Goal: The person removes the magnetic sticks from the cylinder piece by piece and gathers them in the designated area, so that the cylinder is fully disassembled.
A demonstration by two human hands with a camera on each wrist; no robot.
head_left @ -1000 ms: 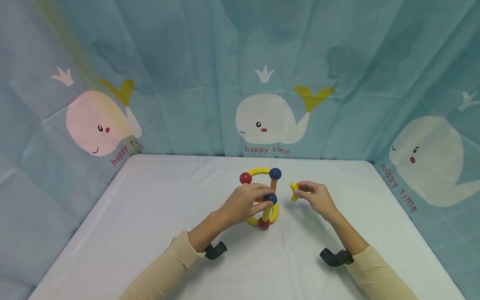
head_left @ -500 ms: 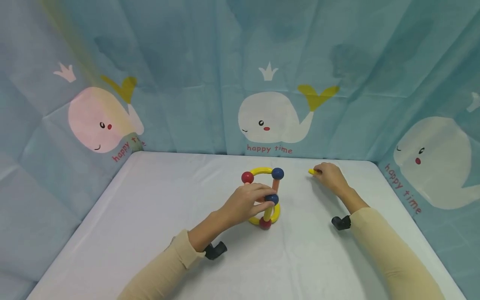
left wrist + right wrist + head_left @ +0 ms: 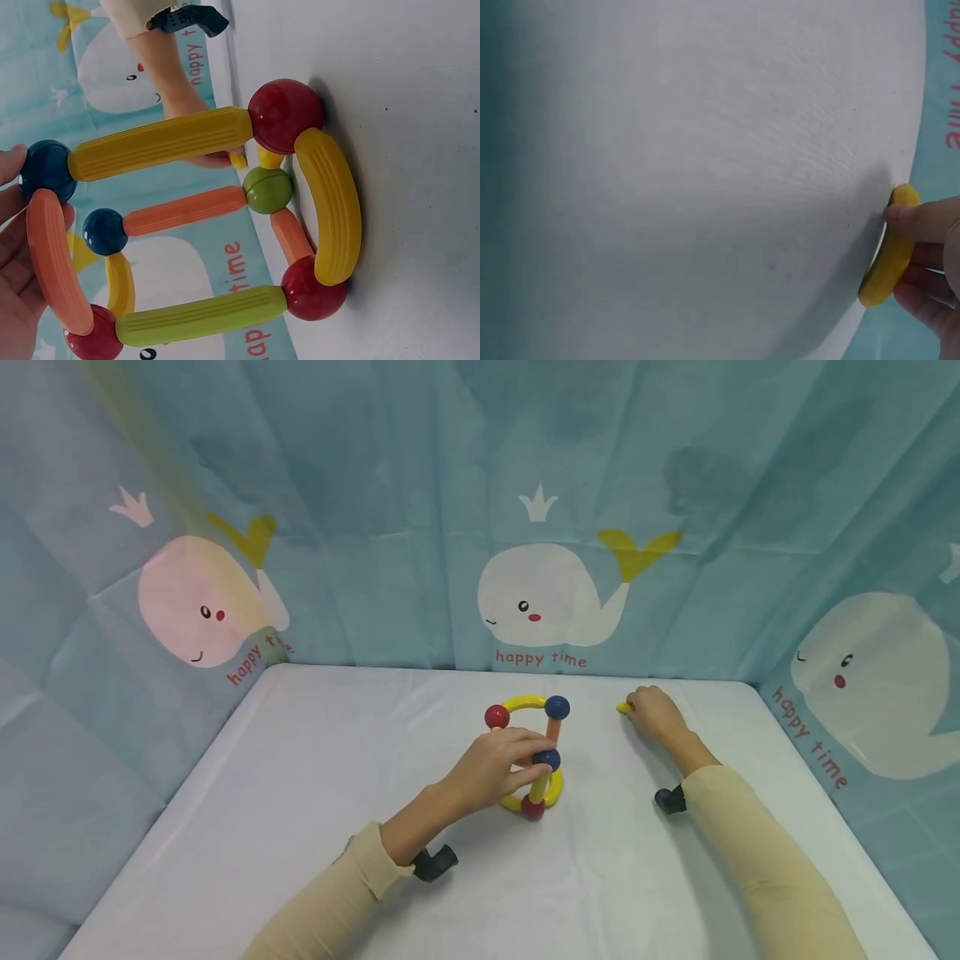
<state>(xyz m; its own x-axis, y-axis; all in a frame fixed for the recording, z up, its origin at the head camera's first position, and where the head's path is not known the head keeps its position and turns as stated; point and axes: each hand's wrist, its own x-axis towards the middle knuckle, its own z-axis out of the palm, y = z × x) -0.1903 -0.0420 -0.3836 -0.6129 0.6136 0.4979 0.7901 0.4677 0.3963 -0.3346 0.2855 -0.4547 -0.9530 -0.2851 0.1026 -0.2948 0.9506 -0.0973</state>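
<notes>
A frame of magnetic balls and rods stands on the table, with a near yellow straight rod (image 3: 161, 142) joining a blue ball (image 3: 48, 171) on top to a red ball (image 3: 285, 116) below. My left hand (image 3: 487, 767) holds that top blue ball between thumb and fingers. Beyond it are a green ball (image 3: 268, 190), a lime rod (image 3: 202, 315) and a curved salmon rod (image 3: 56, 259). Over toward the far right, my right hand (image 3: 657, 714) pinches a curved yellow rod (image 3: 891, 262), thumb on one side and fingers on the other, low over the table.
White cloth covers the table (image 3: 300, 760), whose far edge lies just behind the right hand. A blue curtain (image 3: 375, 593) printed with whales hangs at the back and sides. Black wrist mounts (image 3: 435, 863) stick out beside both cuffs.
My right hand has carried the curved yellow rod away from the frame, rightward and toward the far edge, shifting only slightly in the last half second. The left hand keeps its hold.
</notes>
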